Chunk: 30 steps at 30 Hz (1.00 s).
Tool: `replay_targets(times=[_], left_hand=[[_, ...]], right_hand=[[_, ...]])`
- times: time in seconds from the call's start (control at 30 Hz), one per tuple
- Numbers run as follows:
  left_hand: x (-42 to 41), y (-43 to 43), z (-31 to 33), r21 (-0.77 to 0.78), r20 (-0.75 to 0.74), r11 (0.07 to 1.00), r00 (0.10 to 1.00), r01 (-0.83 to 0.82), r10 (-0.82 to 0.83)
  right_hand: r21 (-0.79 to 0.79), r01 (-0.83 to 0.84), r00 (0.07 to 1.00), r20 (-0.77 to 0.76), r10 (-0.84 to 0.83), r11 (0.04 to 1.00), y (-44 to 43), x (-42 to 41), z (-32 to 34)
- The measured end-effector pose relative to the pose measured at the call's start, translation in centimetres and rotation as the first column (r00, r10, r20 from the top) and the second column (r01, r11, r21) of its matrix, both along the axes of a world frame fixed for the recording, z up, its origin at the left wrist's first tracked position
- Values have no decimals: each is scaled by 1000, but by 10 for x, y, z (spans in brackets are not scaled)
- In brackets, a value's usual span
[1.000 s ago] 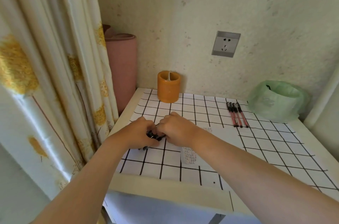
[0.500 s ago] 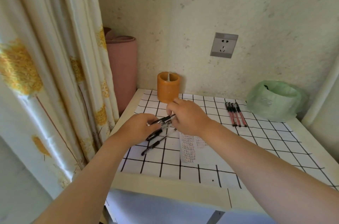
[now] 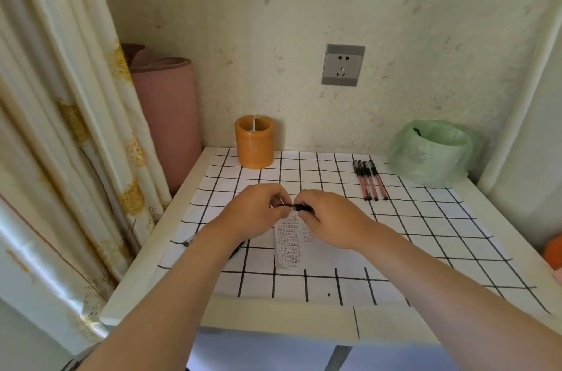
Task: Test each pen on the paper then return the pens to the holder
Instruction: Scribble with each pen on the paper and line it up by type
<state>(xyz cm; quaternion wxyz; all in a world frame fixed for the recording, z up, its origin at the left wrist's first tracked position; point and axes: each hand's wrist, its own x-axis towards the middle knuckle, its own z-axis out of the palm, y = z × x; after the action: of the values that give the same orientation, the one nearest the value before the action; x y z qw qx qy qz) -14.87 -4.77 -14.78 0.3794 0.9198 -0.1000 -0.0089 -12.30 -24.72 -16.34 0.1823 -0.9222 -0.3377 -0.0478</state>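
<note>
The left hand [image 3: 252, 214] and the right hand [image 3: 330, 218] meet over the middle of the table [image 3: 304, 322]. Both hands are curled, and each one pinches an end of the same black pen [image 3: 297, 206]. The pen lies flat in the air above the table. Only a short bit of it shows between the fingers.

Far to the left, off the table, hangs a curtain [image 3: 60, 127] with yellow flowers. Next to it a pink roll [image 3: 167, 115] stands against the wall, just beside the back left corner of the table. A sheet [image 3: 425, 233] with black squares covers most of the table top.

Near the left edge a pen tip [image 3: 189, 241] pokes out from under the left arm. A dark bit [image 3: 236, 251] of a pen shows on the other side of that arm. I cannot tell if they are one pen or two.

The orange holder [image 3: 254, 142] stands upright at the back edge, left of the middle. The paper [image 3: 289, 241], full of small scribbles, lies in the middle of the table, right under the hands.

A grey socket [image 3: 342, 65] sits on the wall. Three red pens [image 3: 369, 180] lie side by side near the back edge, toward the right. A green bag [image 3: 431, 151] sits in the back right corner. Past the right edge is an orange thing [image 3: 554, 252], too cut off to tell what it is.
</note>
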Motion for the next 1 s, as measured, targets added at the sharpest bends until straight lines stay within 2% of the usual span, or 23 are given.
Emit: replay_targets(times=[0.13,0.27,0.37,0.53,0.7,0.77,0.87,1.0], left_hand=[[5,-15,0,-8,-2,1000,1000,-12,12],[10,-23,1,-12,9,999,999,-33,33],[15,-28,1,-7,24,1000,1000,-16,16],[26,-36,-2,-42,-39,999,999,5,-7],[33,-34,-7,-38,-53,999,998,25,-27],[33,-31,-8,26,-32,1000,999,15,-14],[32,-27,-8,221,30,974,999,-46,41],[33,-25,-11,353,27,934,998,-63,57]], right_hand=[[-61,22,1000,0,-22,998,-6,4,2],[-17,14,998,-53,-15,1000,-9,13,1],[-44,37,999,6,-37,998,-14,16,-2],[-70,79,993,89,-72,994,-27,19,-7],[-22,94,995,-13,-95,995,-31,19,-6],[-9,96,991,-95,-97,995,-31,17,-5],[84,87,972,-227,-66,993,-36,16,-5],[244,166,954,-286,-93,955,-43,18,-8]])
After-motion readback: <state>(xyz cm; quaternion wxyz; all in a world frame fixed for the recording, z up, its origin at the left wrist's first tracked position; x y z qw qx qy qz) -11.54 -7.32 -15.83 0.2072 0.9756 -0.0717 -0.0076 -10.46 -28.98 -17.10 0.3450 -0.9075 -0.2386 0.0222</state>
